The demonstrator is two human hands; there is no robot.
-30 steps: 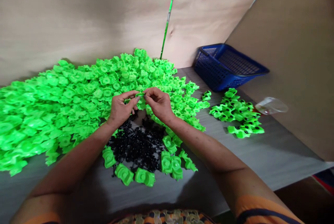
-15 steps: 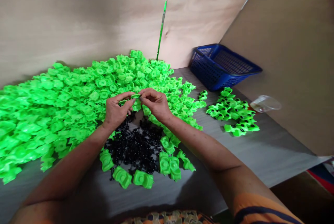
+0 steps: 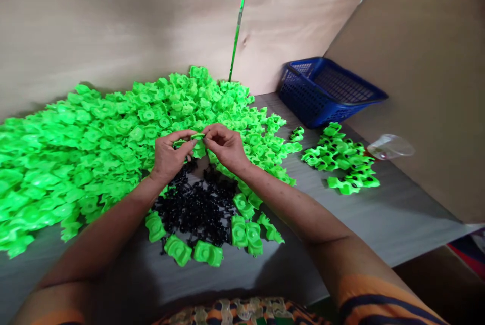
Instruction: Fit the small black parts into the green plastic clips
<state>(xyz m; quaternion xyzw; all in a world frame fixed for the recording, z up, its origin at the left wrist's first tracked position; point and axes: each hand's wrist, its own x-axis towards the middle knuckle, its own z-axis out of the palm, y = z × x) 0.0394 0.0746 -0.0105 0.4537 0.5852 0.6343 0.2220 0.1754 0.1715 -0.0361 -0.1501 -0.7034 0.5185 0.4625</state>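
Between my two hands, above the table, is a small green plastic car-shaped shell (image 3: 198, 137). My left hand (image 3: 170, 152) grips its left side between thumb and fingers. My right hand (image 3: 226, 147) pinches at its right end; whether a small black part is also in those fingers I cannot make out. Below the hands lies a heap of small black plastic parts (image 3: 197, 209), like little axles. Several loose green shells (image 3: 208, 253) lie around its near edge. Behind and to the left spreads a large pile of green shells (image 3: 94, 148).
A blue plastic basket (image 3: 329, 112) stands at the back right against the wooden wall. In front of it sits a group of green shells with black parts fitted (image 3: 341, 155). A clear plastic cup (image 3: 390, 146) lies beside them. A thin green stick (image 3: 236, 37) leans on the wall.
The view has shifted slightly, so the scene sits a little higher in the picture. Both hands keep hold of the green shell with almost the same grip.
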